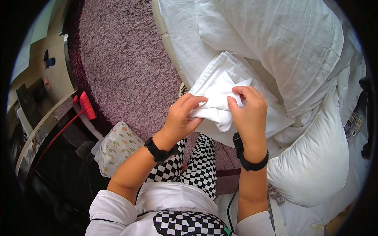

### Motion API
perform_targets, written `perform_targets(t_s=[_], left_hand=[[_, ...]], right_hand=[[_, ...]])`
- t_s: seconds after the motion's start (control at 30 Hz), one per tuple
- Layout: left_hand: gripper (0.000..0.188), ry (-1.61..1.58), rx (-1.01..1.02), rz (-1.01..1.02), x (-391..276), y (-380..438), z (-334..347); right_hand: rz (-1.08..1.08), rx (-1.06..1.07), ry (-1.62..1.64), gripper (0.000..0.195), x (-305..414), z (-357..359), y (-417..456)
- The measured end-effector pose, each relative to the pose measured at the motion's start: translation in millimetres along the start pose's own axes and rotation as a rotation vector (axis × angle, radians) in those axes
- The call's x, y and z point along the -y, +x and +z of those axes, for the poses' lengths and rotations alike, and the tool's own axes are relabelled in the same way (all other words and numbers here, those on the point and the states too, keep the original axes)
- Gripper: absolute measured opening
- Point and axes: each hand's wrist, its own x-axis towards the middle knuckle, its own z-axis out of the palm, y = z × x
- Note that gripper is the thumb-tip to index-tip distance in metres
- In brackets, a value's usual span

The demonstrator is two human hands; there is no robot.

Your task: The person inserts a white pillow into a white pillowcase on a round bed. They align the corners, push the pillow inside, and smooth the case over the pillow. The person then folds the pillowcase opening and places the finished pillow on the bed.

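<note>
A white cloth [218, 91], partly folded, lies on the near corner of the bed, its front edge lifted and bunched. My left hand [184, 113] pinches its left front edge between thumb and fingers. On the other side my right hand [249, 103] grips a raised fold between thumb and forefinger. A stitched hem runs along the cloth's upper left side. Under and behind it more white fabric spreads over the bed, and I cannot tell where one piece ends. Both wrists wear black straps.
White bedding [271, 38] is heaped across the bed, with a white pillow [313, 165] at the right. The bed's beige padded edge [168, 47] borders a purple shag rug [127, 59]. Left of my legs stand a cactus-patterned bag [121, 147] and a red broom [87, 106].
</note>
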Motion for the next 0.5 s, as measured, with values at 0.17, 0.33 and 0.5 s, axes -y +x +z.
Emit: perform_targets(t_s=[0.17,0.33,0.5], left_hand=[[0.052,-0.134,0.034,0.176,-19.6,21.4,-6.9],[0.034,-0.19,-0.088,0.064,-25.8,49.3,7.7],[0.019,-0.04,-0.037,0.236,-19.9,68.2,11.4]], right_hand=[[0.105,0.028,0.385,0.021,7.8,-5.5,2.5],[0.15,0.06,0.636,0.025,4.7,-6.3,5.6],[0.162,0.022,0.661,0.027,2.0,-8.4,8.3]])
